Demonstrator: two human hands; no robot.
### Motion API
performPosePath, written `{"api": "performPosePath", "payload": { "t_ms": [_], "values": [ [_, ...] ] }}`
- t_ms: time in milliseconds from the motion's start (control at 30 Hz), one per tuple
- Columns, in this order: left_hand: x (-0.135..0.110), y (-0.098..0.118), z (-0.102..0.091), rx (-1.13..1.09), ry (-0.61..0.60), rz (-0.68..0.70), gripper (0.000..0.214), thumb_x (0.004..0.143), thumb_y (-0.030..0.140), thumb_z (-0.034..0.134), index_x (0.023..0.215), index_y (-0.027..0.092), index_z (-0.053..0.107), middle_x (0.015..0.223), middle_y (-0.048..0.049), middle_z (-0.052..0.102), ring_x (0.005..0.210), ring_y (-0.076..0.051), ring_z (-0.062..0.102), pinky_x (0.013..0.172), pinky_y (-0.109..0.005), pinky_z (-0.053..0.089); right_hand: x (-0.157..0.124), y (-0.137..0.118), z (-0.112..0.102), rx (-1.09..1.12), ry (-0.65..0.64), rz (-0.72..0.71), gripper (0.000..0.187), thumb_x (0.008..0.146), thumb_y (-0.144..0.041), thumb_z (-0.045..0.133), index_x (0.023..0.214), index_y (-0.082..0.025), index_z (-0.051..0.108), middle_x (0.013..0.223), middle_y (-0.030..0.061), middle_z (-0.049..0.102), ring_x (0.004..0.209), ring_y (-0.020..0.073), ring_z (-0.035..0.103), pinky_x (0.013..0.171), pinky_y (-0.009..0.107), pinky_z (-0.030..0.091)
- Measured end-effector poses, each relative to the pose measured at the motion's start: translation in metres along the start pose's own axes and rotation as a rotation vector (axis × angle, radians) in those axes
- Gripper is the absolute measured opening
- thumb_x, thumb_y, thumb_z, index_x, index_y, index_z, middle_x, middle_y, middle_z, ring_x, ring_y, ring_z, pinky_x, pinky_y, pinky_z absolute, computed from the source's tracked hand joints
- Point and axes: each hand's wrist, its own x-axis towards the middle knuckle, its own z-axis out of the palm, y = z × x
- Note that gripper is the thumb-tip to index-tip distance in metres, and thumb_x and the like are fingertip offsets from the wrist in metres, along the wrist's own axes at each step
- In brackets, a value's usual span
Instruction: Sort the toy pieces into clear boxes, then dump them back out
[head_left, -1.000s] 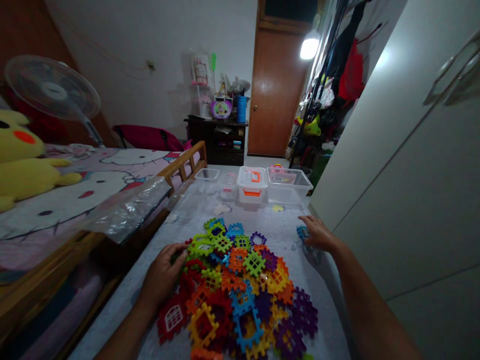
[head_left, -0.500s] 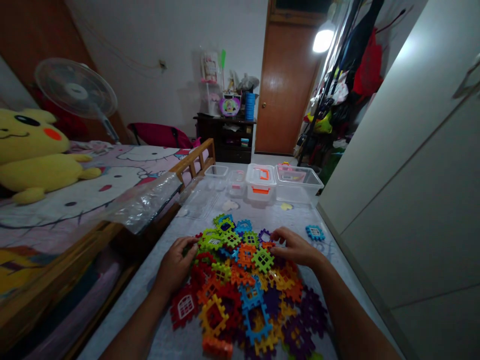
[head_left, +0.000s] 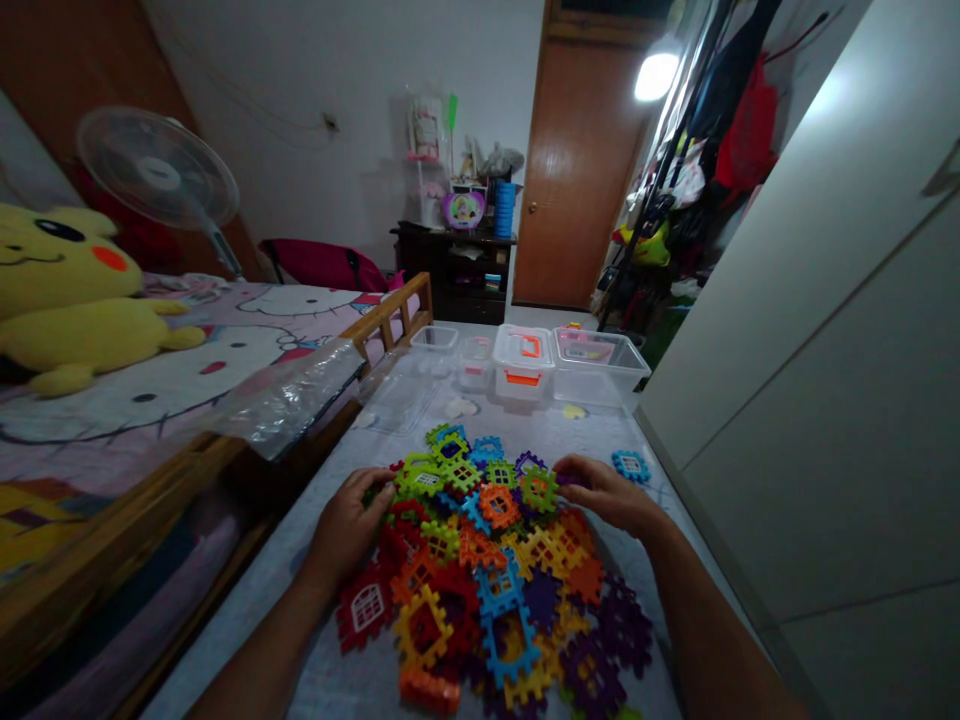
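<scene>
A heap of coloured interlocking plastic tiles point(head_left: 487, 560) lies on the grey table point(head_left: 315, 640) in front of me. My left hand point(head_left: 349, 525) rests curled on the heap's left edge, fingertips touching green and red tiles. My right hand point(head_left: 604, 492) sits at the heap's far right with its fingers pinched on a green tile point(head_left: 538, 488). One blue tile point(head_left: 628, 465) lies alone just beyond my right hand.
Clear plastic boxes point(head_left: 600, 365) and a white box with an orange handle point(head_left: 523, 362) stand at the table's far end. A bed with a yellow plush toy point(head_left: 67, 300) and a fan point(head_left: 157, 180) is on the left. A white wardrobe point(head_left: 810, 350) is on the right.
My right hand left the blue tile at the right, came back to the heap and closed on a green tile. My left hand stayed at the heap's left edge.
</scene>
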Motion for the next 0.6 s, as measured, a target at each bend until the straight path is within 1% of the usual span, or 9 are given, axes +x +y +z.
{"api": "performPosePath", "payload": {
  "t_ms": [33,133,200,300,333,400,500,567,600],
  "values": [
    [0.000,0.000,0.000,0.004,0.001,0.003,0.034,0.085,0.048,0.049,0.097,0.022,0.068,0.106,-0.0056,0.067,0.103,-0.024,0.063,0.096,-0.039,0.048,0.000,0.001,-0.002,0.021,0.012,0.017,0.022,0.081,-0.036,0.059,0.093,-0.019,0.061,0.091,0.0036,0.067,0.084,0.0183,0.062,0.076,0.032,0.050],
    [0.000,0.000,-0.001,0.005,0.008,0.009,0.034,0.085,0.048,0.049,0.097,0.023,0.068,0.105,-0.0051,0.067,0.102,-0.024,0.064,0.094,-0.038,0.049,0.000,0.004,-0.003,0.083,0.038,0.065,0.026,0.082,-0.044,0.056,0.084,-0.018,0.061,0.076,0.0020,0.066,0.071,0.0166,0.062,0.066,0.029,0.049],
    [0.000,0.000,-0.001,0.003,0.007,0.010,0.034,0.085,0.048,0.050,0.096,0.023,0.068,0.105,-0.0051,0.068,0.101,-0.024,0.064,0.094,-0.037,0.049,0.002,0.009,-0.001,0.094,0.083,0.090,0.028,0.084,-0.045,0.052,0.088,-0.019,0.059,0.069,-0.0003,0.064,0.062,0.0150,0.060,0.059,0.028,0.047],
    [0.000,0.001,-0.001,0.004,0.006,0.008,0.034,0.084,0.048,0.050,0.096,0.022,0.068,0.105,-0.0056,0.068,0.102,-0.024,0.063,0.095,-0.038,0.049,0.006,0.019,0.001,-0.129,0.234,0.077,0.025,0.087,-0.040,0.048,0.098,-0.020,0.058,0.064,-0.0037,0.060,0.054,0.0139,0.056,0.054,0.027,0.045],
    [0.000,0.001,0.000,0.002,0.009,0.008,0.034,0.084,0.049,0.050,0.096,0.022,0.068,0.104,-0.0058,0.068,0.102,-0.024,0.063,0.095,-0.038,0.049,0.008,0.023,0.001,-0.225,0.288,0.062,0.021,0.086,-0.037,0.050,0.097,-0.020,0.058,0.066,-0.0033,0.060,0.057,0.0147,0.057,0.057,0.028,0.046],
    [0.000,0.001,0.000,-0.002,0.013,0.009,0.034,0.084,0.049,0.050,0.095,0.022,0.068,0.104,-0.0060,0.068,0.101,-0.024,0.063,0.094,-0.038,0.049,0.010,0.029,0.000,-0.368,0.377,0.026,0.014,0.080,-0.029,0.059,0.091,-0.021,0.060,0.077,0.0004,0.062,0.073,0.0178,0.060,0.071,0.033,0.049],
    [0.001,0.000,0.000,-0.001,0.011,0.008,0.034,0.084,0.049,0.050,0.095,0.022,0.068,0.104,-0.0060,0.068,0.101,-0.024,0.063,0.094,-0.037,0.049,0.012,0.031,-0.003,-0.429,0.470,-0.006,0.018,0.075,-0.021,0.063,0.093,-0.020,0.063,0.102,0.0075,0.060,0.100,0.0237,0.058,0.091,0.039,0.045],
    [0.001,0.001,0.000,0.004,0.010,0.006,0.034,0.084,0.049,0.050,0.095,0.022,0.068,0.105,-0.0059,0.068,0.101,-0.024,0.063,0.094,-0.037,0.049,0.010,0.025,-0.004,-0.472,0.500,-0.049,0.018,0.078,-0.020,0.060,0.096,-0.020,0.064,0.107,0.0091,0.059,0.105,0.0249,0.056,0.094,0.040,0.044],
    [0.001,0.001,0.000,0.007,0.009,0.005,0.035,0.084,0.049,0.050,0.096,0.022,0.068,0.105,-0.0058,0.068,0.101,-0.025,0.064,0.094,-0.038,0.049,0.009,0.020,-0.004,-0.493,0.481,-0.077,0.016,0.081,-0.021,0.059,0.095,-0.020,0.064,0.105,0.0090,0.060,0.103,0.0247,0.056,0.094,0.039,0.044]
  ]
}}
